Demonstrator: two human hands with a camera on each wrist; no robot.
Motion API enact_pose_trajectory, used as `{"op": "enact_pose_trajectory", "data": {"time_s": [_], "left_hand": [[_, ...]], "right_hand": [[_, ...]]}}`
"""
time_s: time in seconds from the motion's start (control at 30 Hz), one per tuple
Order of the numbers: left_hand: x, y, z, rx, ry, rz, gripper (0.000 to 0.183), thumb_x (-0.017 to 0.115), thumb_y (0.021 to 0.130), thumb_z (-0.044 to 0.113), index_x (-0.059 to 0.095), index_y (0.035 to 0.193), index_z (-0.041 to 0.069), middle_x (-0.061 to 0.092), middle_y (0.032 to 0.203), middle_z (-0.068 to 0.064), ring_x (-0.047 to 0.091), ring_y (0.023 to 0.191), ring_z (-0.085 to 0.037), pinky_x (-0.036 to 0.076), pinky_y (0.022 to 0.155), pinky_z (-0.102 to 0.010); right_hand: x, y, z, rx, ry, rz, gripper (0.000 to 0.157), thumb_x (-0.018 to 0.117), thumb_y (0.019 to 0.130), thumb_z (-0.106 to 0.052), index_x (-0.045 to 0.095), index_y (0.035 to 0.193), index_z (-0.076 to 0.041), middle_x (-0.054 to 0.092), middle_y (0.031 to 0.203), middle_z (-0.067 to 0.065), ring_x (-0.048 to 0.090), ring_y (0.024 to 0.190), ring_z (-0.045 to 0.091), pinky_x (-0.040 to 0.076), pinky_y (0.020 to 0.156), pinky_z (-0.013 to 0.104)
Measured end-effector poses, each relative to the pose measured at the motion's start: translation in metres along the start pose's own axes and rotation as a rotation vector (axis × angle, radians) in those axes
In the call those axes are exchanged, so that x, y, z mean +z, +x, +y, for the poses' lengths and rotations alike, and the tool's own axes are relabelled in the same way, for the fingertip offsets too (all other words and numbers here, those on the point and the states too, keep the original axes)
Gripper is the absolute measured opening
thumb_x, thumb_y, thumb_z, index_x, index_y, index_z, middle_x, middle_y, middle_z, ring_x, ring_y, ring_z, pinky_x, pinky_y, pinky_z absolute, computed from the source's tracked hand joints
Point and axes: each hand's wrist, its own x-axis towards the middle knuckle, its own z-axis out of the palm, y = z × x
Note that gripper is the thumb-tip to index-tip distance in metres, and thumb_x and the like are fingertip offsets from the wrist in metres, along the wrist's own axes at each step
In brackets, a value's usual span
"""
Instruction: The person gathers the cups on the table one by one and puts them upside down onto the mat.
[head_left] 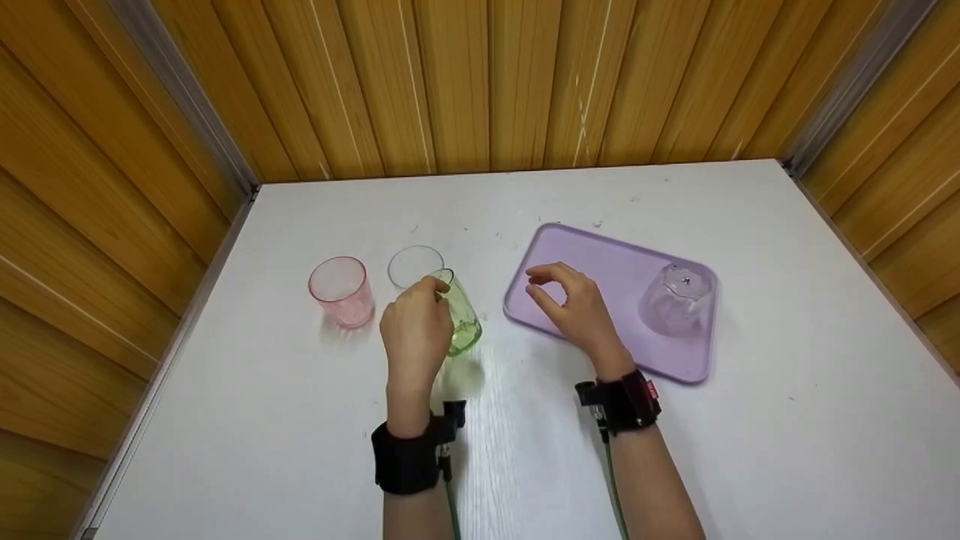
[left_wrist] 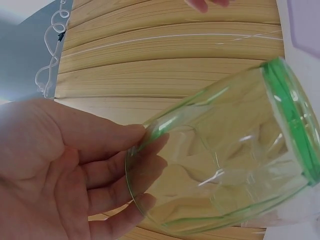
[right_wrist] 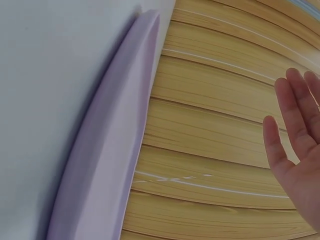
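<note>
My left hand [head_left: 417, 330] pinches a green-tinted glass [head_left: 463, 321] by its rim, thumb on one side and fingers on the other. The glass is tilted, and in the left wrist view its thick green base [left_wrist: 295, 120] points away from the hand. Over the left part of a purple tray [head_left: 592, 251] is my right hand [head_left: 574, 304], fingers loosely curved and holding nothing. On the tray's right side a clear glass [head_left: 675, 300] stands upside down. Behind the green glass is another clear glass [head_left: 415, 264], partly hidden by my left hand.
To the left of my left hand a pink glass [head_left: 343, 292] stands upright on the white table [head_left: 247, 420]. Wood-patterned panels [head_left: 487, 82] close off the back and both sides. Straps with small cameras and cables sit on both wrists.
</note>
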Motion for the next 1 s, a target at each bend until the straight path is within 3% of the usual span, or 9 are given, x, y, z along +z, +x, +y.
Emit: {"op": "enact_pose_trajectory", "data": {"time_s": [0.13,0.4,0.63,1.0], "left_hand": [[0.0,0.0,0.001,0.002,0.0,-0.004,0.013,0.062,0.079,0.002,0.068,0.09,0.006,0.069,0.083,-0.006,0.064,0.071,-0.03,0.048,0.061,-0.042],[0.001,0.0,0.003,0.018,0.002,0.002,0.012,0.062,0.079,0.002,0.067,0.088,0.006,0.069,0.082,-0.006,0.064,0.071,-0.031,0.048,0.061,-0.042],[0.002,0.0,0.006,0.03,-0.011,-0.008,0.011,0.063,0.079,0.002,0.067,0.089,0.006,0.069,0.082,-0.008,0.064,0.072,-0.03,0.048,0.062,-0.041],[0.004,-0.001,0.012,0.065,-0.023,-0.008,0.01,0.064,0.079,0.003,0.067,0.088,0.007,0.068,0.079,-0.006,0.064,0.073,-0.026,0.047,0.066,-0.041]], "right_hand": [[-0.003,0.001,-0.004,-0.015,0.029,0.007,0.024,0.063,0.086,-0.022,0.065,0.105,-0.008,0.066,0.095,0.002,0.06,0.092,0.016,0.044,0.085,0.039],[-0.004,0.0,-0.011,-0.025,0.07,-0.072,0.035,0.066,0.082,-0.03,0.063,0.109,-0.007,0.065,0.099,0.001,0.059,0.096,0.014,0.042,0.088,0.041],[-0.004,0.0,-0.014,-0.035,0.071,-0.09,0.038,0.067,0.081,-0.031,0.063,0.109,-0.005,0.065,0.099,0.005,0.059,0.095,0.014,0.042,0.088,0.038],[0.003,-0.001,-0.022,-0.033,0.067,-0.156,0.043,0.067,0.08,-0.036,0.06,0.114,-0.012,0.064,0.104,0.001,0.058,0.097,0.013,0.042,0.089,0.036]]}}
